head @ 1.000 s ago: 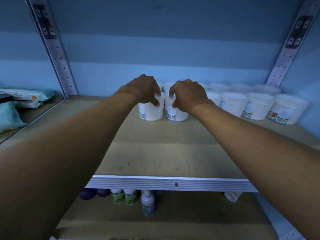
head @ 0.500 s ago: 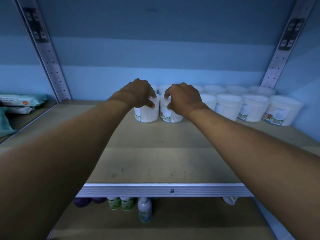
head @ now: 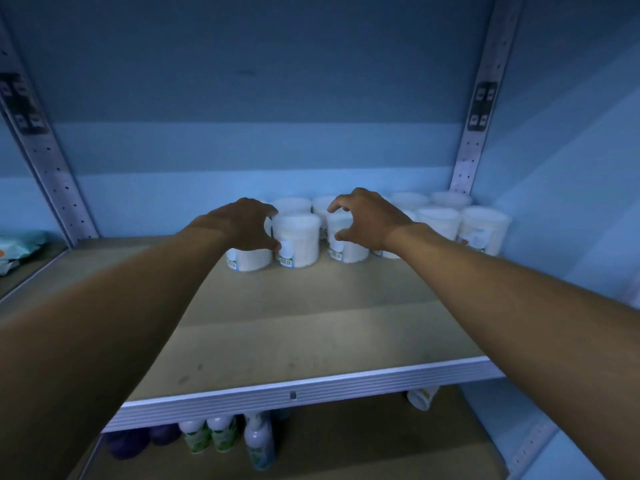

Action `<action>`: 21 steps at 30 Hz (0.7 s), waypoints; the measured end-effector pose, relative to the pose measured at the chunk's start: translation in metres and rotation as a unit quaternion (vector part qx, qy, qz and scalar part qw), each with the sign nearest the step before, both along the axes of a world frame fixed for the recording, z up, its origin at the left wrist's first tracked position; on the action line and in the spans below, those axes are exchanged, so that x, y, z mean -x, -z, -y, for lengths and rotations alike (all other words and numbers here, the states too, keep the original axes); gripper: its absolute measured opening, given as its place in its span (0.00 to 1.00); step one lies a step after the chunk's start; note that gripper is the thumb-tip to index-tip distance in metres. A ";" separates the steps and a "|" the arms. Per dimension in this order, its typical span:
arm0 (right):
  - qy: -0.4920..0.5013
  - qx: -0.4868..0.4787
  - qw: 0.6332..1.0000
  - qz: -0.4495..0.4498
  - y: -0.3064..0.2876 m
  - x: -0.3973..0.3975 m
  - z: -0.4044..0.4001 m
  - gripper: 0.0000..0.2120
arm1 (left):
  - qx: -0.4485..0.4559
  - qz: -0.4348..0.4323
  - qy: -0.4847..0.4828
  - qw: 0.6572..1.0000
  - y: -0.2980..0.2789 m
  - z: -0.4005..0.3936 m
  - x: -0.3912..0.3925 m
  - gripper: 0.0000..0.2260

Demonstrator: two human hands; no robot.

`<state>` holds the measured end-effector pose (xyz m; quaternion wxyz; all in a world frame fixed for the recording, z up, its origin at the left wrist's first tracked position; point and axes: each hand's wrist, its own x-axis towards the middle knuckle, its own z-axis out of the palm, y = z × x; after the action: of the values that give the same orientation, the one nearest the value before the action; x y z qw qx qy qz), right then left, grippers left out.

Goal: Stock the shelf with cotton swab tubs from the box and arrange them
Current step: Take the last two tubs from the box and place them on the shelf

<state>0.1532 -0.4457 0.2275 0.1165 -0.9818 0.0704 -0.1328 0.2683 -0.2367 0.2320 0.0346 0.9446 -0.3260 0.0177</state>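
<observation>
Two rows of white swab tubs [head: 438,220] stand at the back of our shelf [head: 311,327], running from the centre out toward 2 o'clock, near the right upright [head: 476,133]. Our left hand [head: 244,225] lies over the leftmost front tub [head: 247,259], fingers curled across its top and thumb tip touching the side of the next tub [head: 298,240]; whether the fingers truly grip the tub beneath we cannot tell, since the hand hides its lid. Our right hand [head: 367,220] hovers at 1 o'clock from that middle tub, fingers and thumb spread in a loose claw around the third tub [head: 346,242]; the thumb lies on or just off its side, the fingertips sit above its lid, nothing pinched. These three front tubs stand upright, barcodes facing us, the middle one apart from the third by a narrow gap. Behind them more lids show, partly hidden. Front half of the board is bare wood with a few dark smudges. At 9 o'clock, beyond the left upright [head: 52,168], soft packets [head: 19,247] lie on a neighbouring shelf. Below the front rail [head: 294,393], at 6 o'clock, small bottles [head: 225,434] stand on a lower shelf, and one white container [head: 420,398] lies tipped at 5 o'clock.
</observation>
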 end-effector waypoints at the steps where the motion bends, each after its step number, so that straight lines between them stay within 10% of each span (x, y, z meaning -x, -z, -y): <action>1: 0.011 0.005 1.000 -0.009 -0.002 0.006 0.008 0.24 | 0.003 0.000 0.005 1.000 -0.003 0.005 0.004 0.34; 21: 0.184 0.027 0.980 -0.070 -0.006 0.095 0.168 0.32 | 0.019 0.005 0.180 0.983 -0.007 0.201 0.072 0.33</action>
<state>0.0587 -0.6135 0.2336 0.0587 -0.9615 0.2547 -0.0852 0.1967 -0.4374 0.2393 0.0538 0.8695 -0.4905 0.0222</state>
